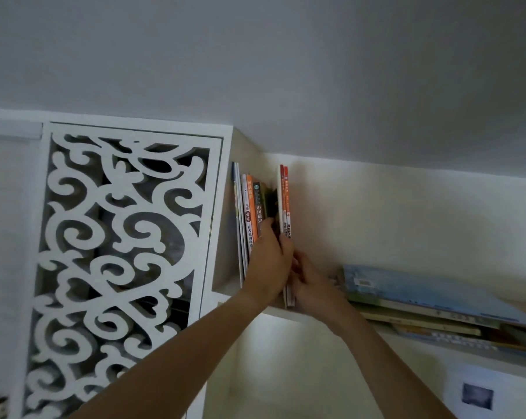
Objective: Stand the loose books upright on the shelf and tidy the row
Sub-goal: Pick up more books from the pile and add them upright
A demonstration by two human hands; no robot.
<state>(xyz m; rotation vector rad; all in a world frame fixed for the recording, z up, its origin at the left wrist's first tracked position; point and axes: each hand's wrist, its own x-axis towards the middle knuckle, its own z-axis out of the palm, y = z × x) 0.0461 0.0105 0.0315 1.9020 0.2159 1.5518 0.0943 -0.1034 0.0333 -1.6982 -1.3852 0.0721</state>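
- Nearest me, my two forearms reached up from the bottom edge toward the shelf (281, 311), whose white front lip showed just under my wrists.
- My left hand (269, 261) was curled into the row, thumb and fingers slipped in between the dark-spined book and the thin red ones — I took it as gripping a book in that gap, though its cover was hidden.
- My right hand (311, 282) sat just to the right, fingers curled against the base of the red-spined books (286, 213); whether it pinched them or only steadied them I could not tell.
- Those red spines stood upright with a dark gap on their left, so I judged the step to be closing up the standing row (249, 213) at the shelf's left end.
- Well to the right, a stack of loose books (422, 300) lay flat, a pale blue cover on top; none of these was upright yet, so most of the job remained.
- The next move would call for pushing the red books left until they touched the row, then lifting the top flat book and turning it on end.
- The stack ran off the right edge and was blurred — I could not count it; the carved white screen (119, 252) at left hid what lay behind it.
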